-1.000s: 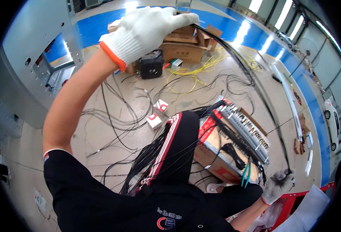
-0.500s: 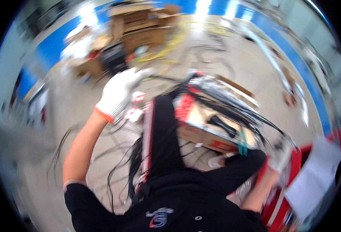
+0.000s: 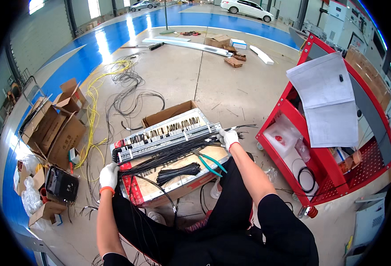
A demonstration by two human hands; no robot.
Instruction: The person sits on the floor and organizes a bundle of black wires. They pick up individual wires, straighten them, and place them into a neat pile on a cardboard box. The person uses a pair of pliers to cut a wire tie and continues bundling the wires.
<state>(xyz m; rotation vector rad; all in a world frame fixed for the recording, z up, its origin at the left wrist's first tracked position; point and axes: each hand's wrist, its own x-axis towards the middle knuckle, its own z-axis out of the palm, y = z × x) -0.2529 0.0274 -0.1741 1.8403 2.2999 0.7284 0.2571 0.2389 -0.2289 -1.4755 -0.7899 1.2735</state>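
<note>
While the left hand [image 3: 109,176], in a white glove, rests at the left end of the wiring, its fingers bent, the right hand [image 3: 229,138], gloved too, has its fingers curled at the far right end of the metal rail assembly [image 3: 171,144]; whether either hand grips or merely touches, I cannot tell. Between them, the loose black wires [image 3: 173,155] run along the near side of the assembly, on top of a pale, red-panelled box [image 3: 135,191] at the person's knees. The step in hand appears to be steadying or evening out those wires along the rail; the next move would call for both ends kept in line and strands kept from tangling. Nearer the knees lie a short black cable bundle [image 3: 180,174] and pliers [image 3: 208,168] with teal handles. Dark lettering marks the box top, partly covered by wires. To the right, a red cart [image 3: 293,117] carries white drawing sheets [image 3: 326,88], their fine lines too small to read; to the left stand cardboard boxes [image 3: 67,137] with faint print beside yellow cable [image 3: 115,67].
</note>
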